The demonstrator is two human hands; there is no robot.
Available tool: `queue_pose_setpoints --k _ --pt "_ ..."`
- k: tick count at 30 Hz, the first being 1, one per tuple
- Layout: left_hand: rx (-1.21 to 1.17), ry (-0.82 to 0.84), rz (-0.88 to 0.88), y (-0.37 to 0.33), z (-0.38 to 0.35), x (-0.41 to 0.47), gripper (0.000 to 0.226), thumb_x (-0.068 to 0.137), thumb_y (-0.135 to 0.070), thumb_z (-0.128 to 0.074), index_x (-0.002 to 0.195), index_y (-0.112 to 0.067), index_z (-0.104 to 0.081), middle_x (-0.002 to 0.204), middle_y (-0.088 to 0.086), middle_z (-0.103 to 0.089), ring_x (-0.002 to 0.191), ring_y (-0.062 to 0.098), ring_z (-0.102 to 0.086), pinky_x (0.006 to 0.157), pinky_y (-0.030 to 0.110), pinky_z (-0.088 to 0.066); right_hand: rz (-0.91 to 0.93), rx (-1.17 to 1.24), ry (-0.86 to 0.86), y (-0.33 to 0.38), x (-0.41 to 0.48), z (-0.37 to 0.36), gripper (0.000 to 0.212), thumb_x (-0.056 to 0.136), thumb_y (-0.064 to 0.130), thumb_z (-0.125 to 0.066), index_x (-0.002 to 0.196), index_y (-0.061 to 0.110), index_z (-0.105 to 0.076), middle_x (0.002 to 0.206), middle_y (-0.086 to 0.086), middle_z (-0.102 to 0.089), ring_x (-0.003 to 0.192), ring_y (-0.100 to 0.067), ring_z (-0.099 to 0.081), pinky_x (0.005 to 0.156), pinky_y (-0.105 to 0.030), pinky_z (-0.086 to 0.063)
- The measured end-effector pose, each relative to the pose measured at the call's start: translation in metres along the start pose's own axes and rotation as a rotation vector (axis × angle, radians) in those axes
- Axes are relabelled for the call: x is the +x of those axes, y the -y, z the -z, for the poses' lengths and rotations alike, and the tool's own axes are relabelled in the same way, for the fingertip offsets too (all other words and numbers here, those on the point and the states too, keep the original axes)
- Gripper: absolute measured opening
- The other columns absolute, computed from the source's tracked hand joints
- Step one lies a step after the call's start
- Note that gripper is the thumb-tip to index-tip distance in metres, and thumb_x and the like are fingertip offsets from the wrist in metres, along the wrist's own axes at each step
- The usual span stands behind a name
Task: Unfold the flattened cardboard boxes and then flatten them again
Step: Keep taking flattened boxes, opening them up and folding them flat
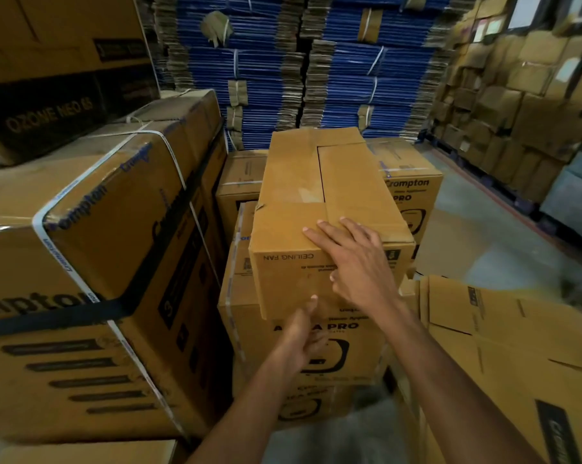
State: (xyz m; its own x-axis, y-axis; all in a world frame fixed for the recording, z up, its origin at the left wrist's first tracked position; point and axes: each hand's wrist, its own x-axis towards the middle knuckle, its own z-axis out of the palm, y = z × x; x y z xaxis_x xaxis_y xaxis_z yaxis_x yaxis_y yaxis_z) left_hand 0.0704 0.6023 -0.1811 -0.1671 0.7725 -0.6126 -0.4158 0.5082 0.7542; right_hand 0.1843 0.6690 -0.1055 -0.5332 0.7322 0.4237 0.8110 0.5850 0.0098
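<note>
Nearest the camera, a flattened brown cardboard carton with dark printing (pixel 517 346) lay tilted at the lower right, just beside the person's right forearm. The left hand (pixel 301 329) reached up to the near face of the unfolded brown cardboard box marked "CEILING FAN" (pixel 296 182). One digit stretched upward against that face. The other fingers were blurred, and I could not tell whether they were curled or simply relaxed.

Above it, the right hand (pixel 353 262) lay flat over the box's near right top edge. Its fingers (pixel 323 234) were straight, slightly spread and pressed on the closed top flaps, with the thumb down on the near face. Neither hand gripped anything.

The box itself stood squared up, flaps folded shut, its lettering upside down to the camera. It rested on a stack of brown printed cartons reading "PRO" (pixel 249 329).

To the left, touching that stack, stood a large brown carton bound with white strapping and a black band (pixel 98 246). Above and behind it sat a dark box lettered "OZONE NEO" (pixel 48 118). Behind the task box stood another brown carton printed "Crompton" (pixel 413 189), with grey concrete floor (pixel 467 236) to its right.

Farthest back rose tall bundles of flat blue-edged cartons tied with white string (pixel 266 78). Along the right wall, plain brown boxes (pixel 517 78) were stacked high.
</note>
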Motion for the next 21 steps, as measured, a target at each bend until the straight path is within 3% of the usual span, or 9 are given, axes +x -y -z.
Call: queue_pose_setpoints --k 2,5,8,10,12,14,16,19,21 --pt "0.326 0.062 -0.094 -0.019 0.009 -0.015 0.019 0.098 -0.036 -0.065 0.109 -0.021 -0.067 0.11 0.004 -0.072 0.104 0.025 -0.07 0.092 0.042 -0.06 0.003 0.01 -0.007 0.0 0.001 0.001 0.103 0.071 0.014 -0.083 0.157 0.036 -0.029 0.161 0.004 -0.037 0.149 -0.029 -0.031 0.119 -0.047 -0.024" --pt "0.647 0.016 -0.55 -0.055 0.014 -0.036 0.012 0.095 -0.023 -0.068 0.088 -0.024 -0.077 0.09 -0.007 -0.076 0.093 0.014 -0.071 0.089 0.039 -0.059 0.015 0.022 0.005 0.001 -0.001 0.0 0.101 0.071 0.021 -0.084 0.157 0.032 -0.031 0.161 0.002 -0.038 0.148 -0.03 -0.032 0.119 -0.048 -0.025" --pt "0.71 -0.106 -1.007 -0.103 0.002 -0.065 0.014 0.097 -0.028 -0.066 0.09 -0.024 -0.077 0.082 -0.012 -0.074 0.081 0.002 -0.07 0.075 0.02 -0.056 0.017 0.072 0.015 0.003 -0.004 0.003 0.097 0.069 0.023 -0.079 0.155 0.026 -0.034 0.16 0.0 -0.038 0.149 -0.032 -0.029 0.119 -0.05 -0.025" --pt "0.768 -0.163 -1.177 -0.134 -0.006 -0.065 0.015 0.098 -0.024 -0.065 0.096 -0.018 -0.078 0.086 -0.012 -0.074 0.083 -0.001 -0.068 0.076 0.017 -0.055 0.023 0.087 0.016 0.003 -0.006 0.008 0.085 0.073 0.027 -0.07 0.152 0.024 -0.038 0.158 0.001 -0.041 0.148 -0.031 -0.029 0.117 -0.049 -0.025" --pt "0.94 -0.18 -1.214 -0.158 -0.014 -0.046 0.017 0.099 -0.021 -0.061 0.103 -0.016 -0.077 0.098 -0.006 -0.075 0.094 0.005 -0.067 0.086 0.022 -0.054 0.017 0.122 0.005 0.003 -0.004 0.013 0.069 0.082 0.029 -0.06 0.149 0.024 -0.044 0.155 0.003 -0.044 0.146 -0.03 -0.031 0.115 -0.048 -0.025" --pt "1.166 -0.167 -1.121 -0.17 -0.02 -0.016 0.023 0.1 -0.019 -0.056 0.116 -0.016 -0.072 0.117 0.0 -0.071 0.108 0.015 -0.063 0.093 0.027 -0.05 -0.016 0.174 -0.016 0.002 -0.002 0.014 0.052 0.099 0.036 -0.046 0.15 0.026 -0.045 0.155 0.005 -0.046 0.146 -0.025 -0.033 0.115 -0.045 -0.025" --pt "1.298 -0.126 -1.046 -0.173 -0.023 0.008 0.026 0.1 -0.018 -0.054 0.123 -0.014 -0.067 0.126 0.005 -0.066 0.115 0.022 -0.06 0.095 0.029 -0.046 -0.065 0.255 -0.014 0.0 0.002 0.017 0.049 0.106 0.044 -0.031 0.146 0.024 -0.051 0.151 0.005 -0.051 0.143 -0.022 -0.037 0.112 -0.041 -0.027" --pt "1.347 -0.142 -1.091 -0.168 -0.027 0.026 0.028 0.103 -0.025 -0.051 0.125 -0.015 -0.063 0.128 0.007 -0.064 0.115 0.026 -0.059 0.1 0.038 -0.048 -0.16 0.401 -0.016 -0.008 0.012 0.024 0.04 0.108 0.037 -0.039 0.134 0.018 -0.062 0.138 0.0 -0.059 0.13 -0.02 -0.048 0.095 -0.03 -0.027" --pt "1.394 -0.149 -1.117 -0.168 -0.03 0.03 0.032 0.104 -0.028 -0.047 0.129 -0.014 -0.063 0.132 0.007 -0.064 0.118 0.027 -0.058 0.102 0.041 -0.047 -0.203 0.379 0.001 -0.012 0.02 0.028 0.035 0.106 0.036 -0.045 0.133 0.021 -0.062 0.134 0.001 -0.061 0.124 -0.02 -0.049 0.092 -0.032 -0.028"
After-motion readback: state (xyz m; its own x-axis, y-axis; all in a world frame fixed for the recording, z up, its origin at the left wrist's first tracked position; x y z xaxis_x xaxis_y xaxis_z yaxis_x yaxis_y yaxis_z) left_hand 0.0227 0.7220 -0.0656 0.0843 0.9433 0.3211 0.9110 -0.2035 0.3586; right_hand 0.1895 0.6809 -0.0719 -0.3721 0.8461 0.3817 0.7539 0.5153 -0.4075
